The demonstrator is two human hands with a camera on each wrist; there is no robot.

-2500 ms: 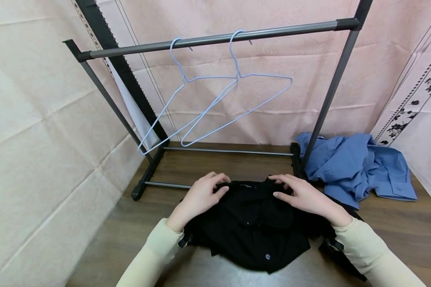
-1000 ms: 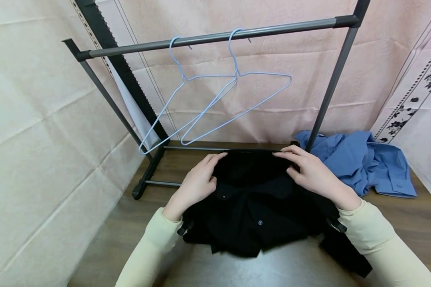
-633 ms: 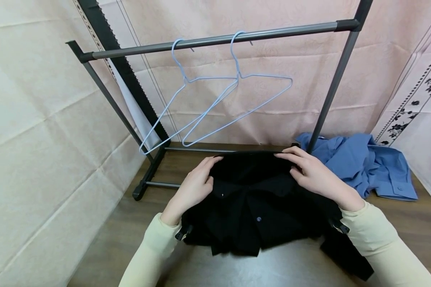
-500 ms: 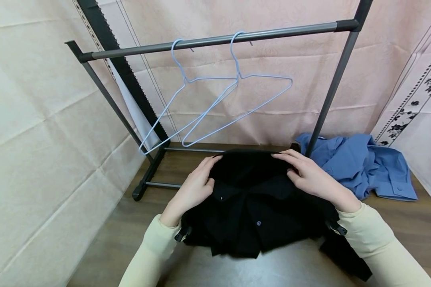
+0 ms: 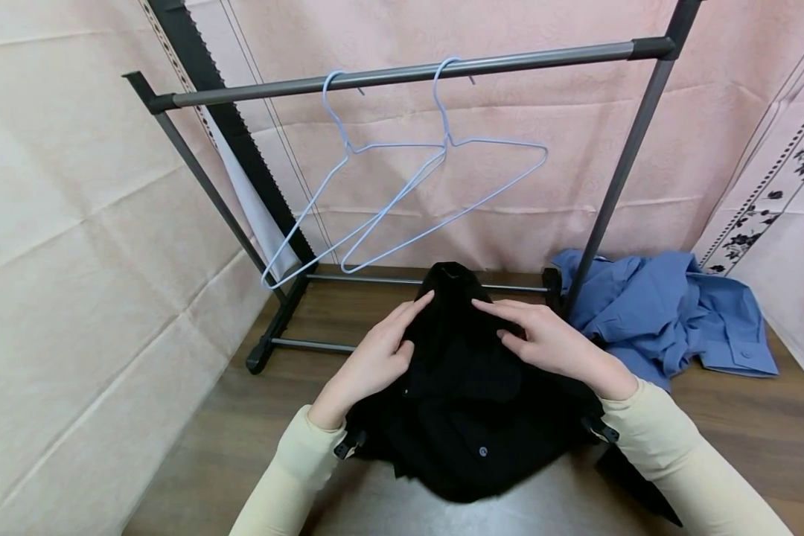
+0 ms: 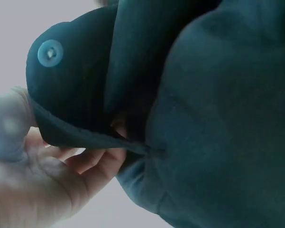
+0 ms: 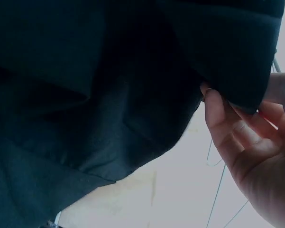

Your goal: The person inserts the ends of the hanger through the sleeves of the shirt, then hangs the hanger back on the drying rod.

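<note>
A black button-up shirt point(image 5: 469, 402) hangs between my two hands, its collar end raised and bunched into a narrow peak in the head view. On its left side, my left hand point(image 5: 375, 353) grips the cloth near the collar. My right hand point(image 5: 552, 342) holds the opposite side with thumb and fingers. In the left wrist view a collar flap with a button point(image 6: 50, 53) lies between thumb and fingers of the left hand point(image 6: 52, 185). Fingertips of the right hand point(image 7: 256, 147) pinch the shirt's edge in the right wrist view. A sleeve trails toward the lower right.
Behind the shirt stands a dark metal clothes rack point(image 5: 402, 74). Two light-blue wire hangers, a left one point(image 5: 308, 201) and a right one point(image 5: 502, 186), hang from its bar. A crumpled blue shirt point(image 5: 663, 305) lies on the wooden surface point(image 5: 228, 447) at right.
The hands first lifted the collar and spread it wide. Since half a second ago they have come closer together, the right moving left and down, so the collar folds into a peak.
</note>
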